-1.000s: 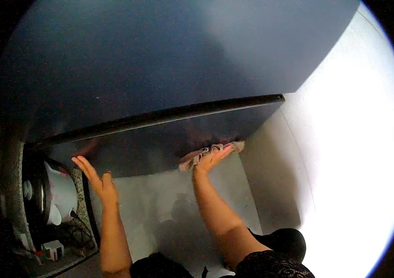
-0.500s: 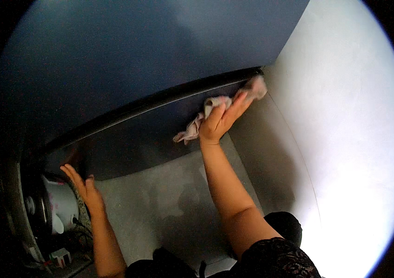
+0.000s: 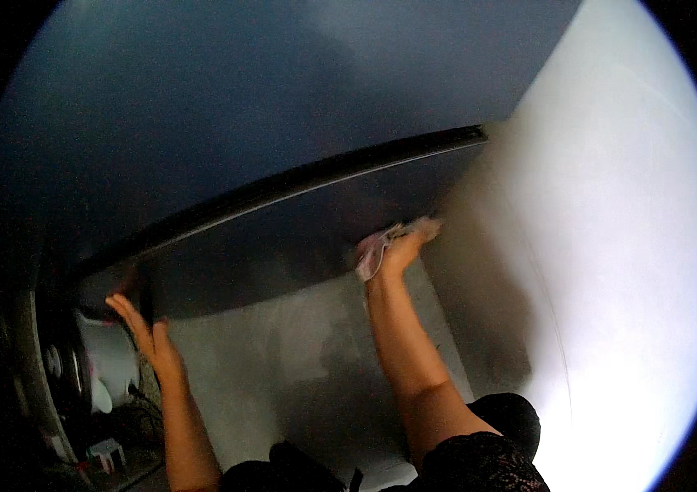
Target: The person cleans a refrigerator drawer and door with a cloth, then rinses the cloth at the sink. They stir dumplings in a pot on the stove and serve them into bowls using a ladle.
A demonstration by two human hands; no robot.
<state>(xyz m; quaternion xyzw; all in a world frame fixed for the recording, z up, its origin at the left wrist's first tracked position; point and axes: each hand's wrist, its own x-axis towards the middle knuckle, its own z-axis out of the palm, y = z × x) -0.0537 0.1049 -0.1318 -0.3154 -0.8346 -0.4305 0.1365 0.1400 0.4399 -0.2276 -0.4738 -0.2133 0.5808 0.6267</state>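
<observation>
The cloth [image 3: 371, 251] lies between the right hand [image 3: 402, 252] and the lower dark panel [image 3: 275, 250], toward the panel's right end and near its bottom edge. The right hand holds the cloth against this surface; motion blur hides the exact finger placement. The left hand [image 3: 156, 340] is well apart to the left, spread, with fingers extended and thumb separated; its contact with the panel cannot be determined. The cloth's long axis slopes from lower left to upper right. Compared with half a second earlier, the cloth sits lower, away from the dark strip [image 3: 307, 180], and appears more bunched
</observation>
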